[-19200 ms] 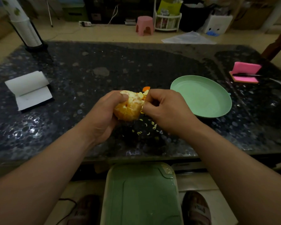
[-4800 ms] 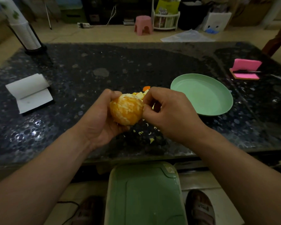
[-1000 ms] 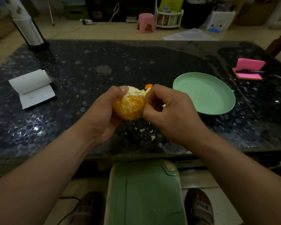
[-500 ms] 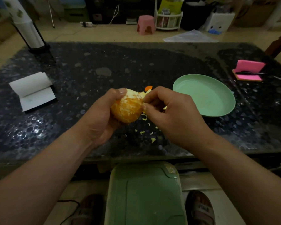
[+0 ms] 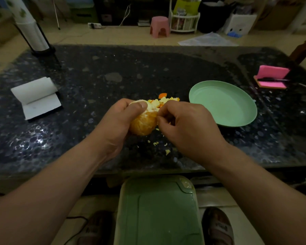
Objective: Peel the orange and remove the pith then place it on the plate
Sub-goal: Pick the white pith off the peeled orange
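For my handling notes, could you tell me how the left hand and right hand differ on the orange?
The left hand wraps the orange, thumb on top; the right hand only pinches at its side. The left hand covers much of it; the right hand touches just an edge. Both touch it.

The left hand (image 5: 117,124) covers the left and rear side of the orange (image 5: 143,124), and the curled fingers of the right hand (image 5: 185,128) turn inward at the fruit, so I cannot tell whether they pinch some pith or nothing. The pile of peel pieces (image 5: 163,100) on the desk (image 5: 78,138) is mostly hidden behind both hands, and the crumbs (image 5: 167,152) under them are too small to tell peel from pith. The bottom edge cuts off the green lid (image 5: 157,214) and both sandals (image 5: 217,227), and the top edge cuts the white roll (image 5: 27,27).
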The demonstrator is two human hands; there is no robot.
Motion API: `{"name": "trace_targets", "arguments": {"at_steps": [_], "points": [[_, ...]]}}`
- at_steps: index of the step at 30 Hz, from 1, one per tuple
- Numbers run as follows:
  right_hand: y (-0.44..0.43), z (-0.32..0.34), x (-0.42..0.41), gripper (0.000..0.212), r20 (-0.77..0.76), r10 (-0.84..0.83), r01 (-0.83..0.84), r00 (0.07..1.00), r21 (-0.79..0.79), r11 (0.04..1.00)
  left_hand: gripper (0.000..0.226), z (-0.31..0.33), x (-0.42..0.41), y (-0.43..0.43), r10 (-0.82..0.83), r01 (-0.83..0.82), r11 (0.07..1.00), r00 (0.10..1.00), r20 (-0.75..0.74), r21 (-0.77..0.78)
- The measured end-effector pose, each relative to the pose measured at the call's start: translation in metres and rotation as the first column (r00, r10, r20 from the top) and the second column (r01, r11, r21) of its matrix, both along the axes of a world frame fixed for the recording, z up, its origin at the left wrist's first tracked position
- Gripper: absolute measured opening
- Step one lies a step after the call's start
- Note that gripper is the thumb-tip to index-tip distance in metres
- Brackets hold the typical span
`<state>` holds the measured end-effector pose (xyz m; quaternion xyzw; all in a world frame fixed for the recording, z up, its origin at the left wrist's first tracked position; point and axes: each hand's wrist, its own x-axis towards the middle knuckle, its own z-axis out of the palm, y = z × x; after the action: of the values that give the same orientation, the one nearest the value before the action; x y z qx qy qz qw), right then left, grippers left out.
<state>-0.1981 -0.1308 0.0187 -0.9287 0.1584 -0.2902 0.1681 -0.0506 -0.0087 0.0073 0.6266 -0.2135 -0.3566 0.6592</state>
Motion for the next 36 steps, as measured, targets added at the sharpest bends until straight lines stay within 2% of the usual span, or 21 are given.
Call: {"name": "trace_targets", "arguments": {"at_steps": [5,11,16,18,22,24,26,28,29,30,33,36], "points": [[0.005,-0.001,0.004,0.009,0.03,-0.057,0.057,0.998,0.003,0.998,0.04,0.001,-0.001,0.0,-0.018,0.018,1.0,1.0,0.01,-0.014],[0.004,0.001,0.005,0.009,0.062,-0.053,0.046,0.997,0.104,0.994,0.058,0.004,0.0,0.002,-0.017,0.015,0.999,0.997,-0.077,-0.032],[-0.002,-0.001,0.003,0.008,0.047,-0.018,0.007,0.999,0.236,0.972,0.034,0.009,0.003,0.006,-0.06,0.049,0.996,0.988,-0.145,-0.077],[-0.005,-0.003,0.003,0.007,0.03,-0.024,0.015,0.999,0.261,0.965,0.032,0.01,0.002,0.006,-0.049,0.036,0.996,0.984,-0.174,-0.079],[-0.011,-0.009,0.004,0.024,-0.092,-0.059,0.085,0.994,0.316,0.945,0.018,0.011,0.001,0.005,-0.009,-0.005,0.999,0.967,-0.257,-0.053],[-0.013,-0.011,0.004,0.019,-0.168,-0.084,0.131,0.982,0.296,0.946,0.016,0.01,0.001,0.003,0.013,-0.025,0.999,0.959,-0.284,-0.038],[-0.013,-0.012,0.006,0.022,-0.209,-0.112,0.162,0.971,0.241,0.957,0.017,0.007,0.001,0.002,0.038,-0.045,0.999,0.952,-0.304,-0.016],[-0.014,-0.01,0.008,0.007,-0.207,-0.119,0.168,0.971,0.241,0.956,0.02,0.006,0.003,0.001,0.064,-0.064,0.998,0.947,-0.315,0.01],[-0.012,-0.007,0.009,0.016,-0.2,-0.116,0.163,0.973,0.238,0.957,0.021,0.006,0.003,0.001,0.068,-0.066,0.998,0.946,-0.318,0.018],[-0.012,-0.005,0.009,0.02,-0.165,-0.098,0.138,0.981,0.252,0.958,0.024,0.006,0.004,0.001,0.068,-0.063,0.998,0.946,-0.318,0.024],[-0.002,0.005,0.008,0.002,-0.03,-0.054,0.059,0.998,0.237,0.97,0.039,0.005,0.004,0.0,0.037,-0.033,0.999,0.951,-0.306,0.018],[0.008,0.006,0.009,0.006,-0.032,-0.033,0.04,0.999,0.257,0.966,0.057,0.003,0.005,-0.003,0.012,-0.017,1.0,0.959,-0.282,-0.013]]}}
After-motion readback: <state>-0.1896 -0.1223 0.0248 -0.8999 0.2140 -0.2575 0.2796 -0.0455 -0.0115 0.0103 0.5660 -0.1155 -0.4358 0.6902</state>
